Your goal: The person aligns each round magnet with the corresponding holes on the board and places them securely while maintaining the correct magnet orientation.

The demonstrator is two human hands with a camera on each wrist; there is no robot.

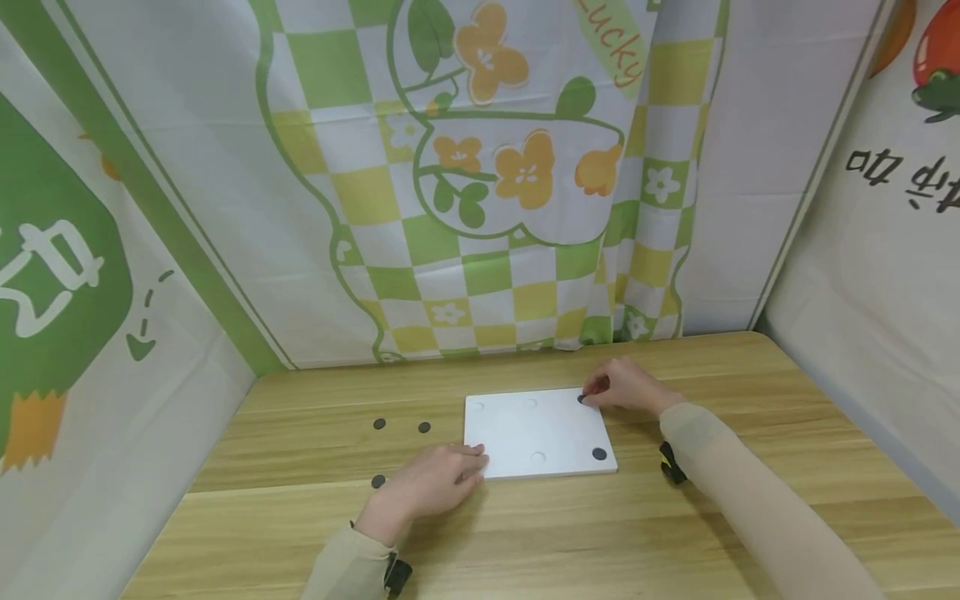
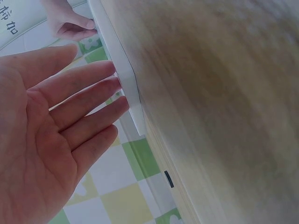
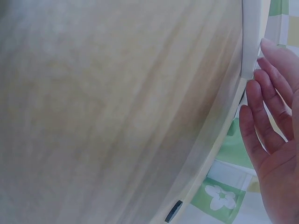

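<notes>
Right fingers [image 1: 598,387] on one of five dark discs [image 1: 581,399], one board [image 1: 510,433]

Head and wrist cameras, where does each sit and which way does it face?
Head: worn on the head, facing forward and down at the table and white board; left hand, right hand and sleeves show.
Left wrist: on the left wrist, looking along the palm to the white board's edge; left hand large, right hand at top.
Right wrist: on the right wrist, looking along the fingers at the table and white board's edge; only the right hand shows.
Both wrist views share the white board and checked cloth.
</notes>
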